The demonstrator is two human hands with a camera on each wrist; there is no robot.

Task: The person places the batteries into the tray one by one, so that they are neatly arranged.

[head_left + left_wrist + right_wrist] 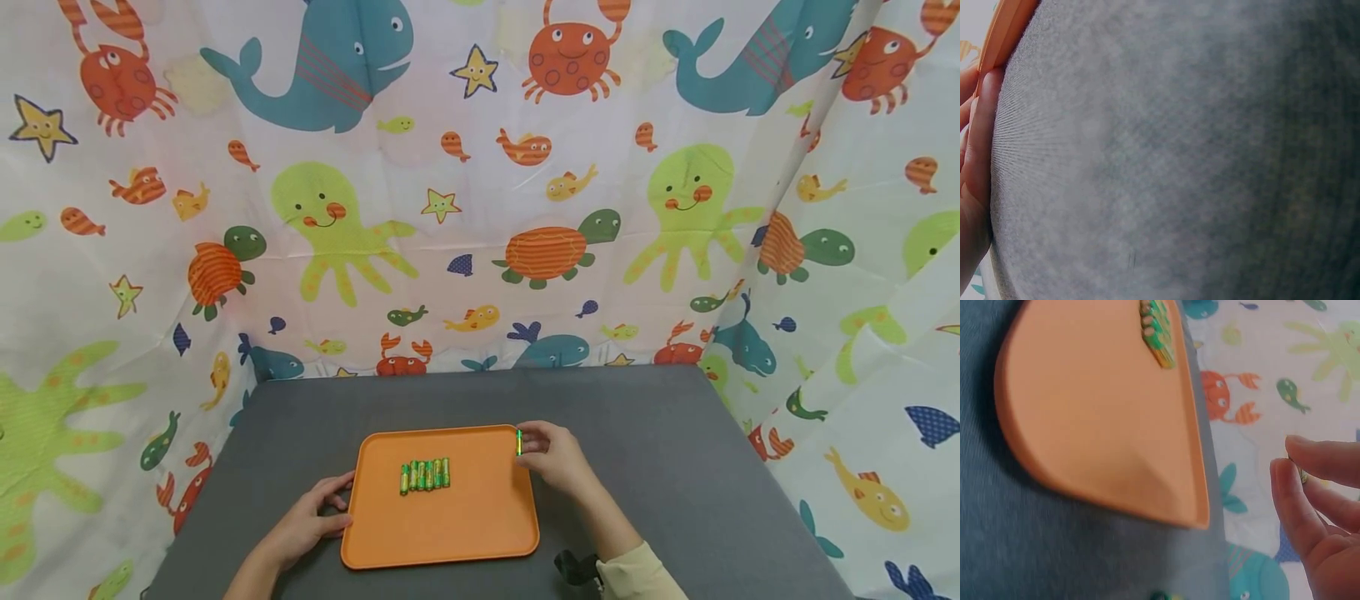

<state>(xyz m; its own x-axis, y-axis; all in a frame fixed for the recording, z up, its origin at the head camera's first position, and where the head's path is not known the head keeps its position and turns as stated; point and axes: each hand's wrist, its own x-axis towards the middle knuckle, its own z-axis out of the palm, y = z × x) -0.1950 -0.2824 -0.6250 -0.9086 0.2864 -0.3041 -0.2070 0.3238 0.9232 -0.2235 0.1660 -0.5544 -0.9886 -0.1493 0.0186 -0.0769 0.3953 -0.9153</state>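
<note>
Closest to you, the cuff of your pale sleeve (641,573) wraps your right forearm, with a black strap-like piece (576,568) just beside it. Your left hand (306,521) sits at the left side of the orange tray (442,533), its fingers and thumb spread apart and touching the rim; the left wrist view shows your thumb against the tray's outer wall.

Your right hand (553,454) has its fingers narrowed in a pinch, holding one small green cylinder (519,442). From your head view, the cylinder lies at the fingertips, between the fingers on its far side and the thumb on its near side, in line with the tray's far right corner. In the right wrist view only a sliver of it shows between your fingers, so you cannot tell its exact tilt.

Well left of those fingers, on the tray, six matching green cylinders (425,475) lie side by side in a row, the leftmost set slightly nearer to you. A small green thing (1161,595), cut off by the right wrist view's edge, is too little seen to identify. The dark grey tabletop (645,467) runs back to a white cloth (472,354) printed with sea animals.
</note>
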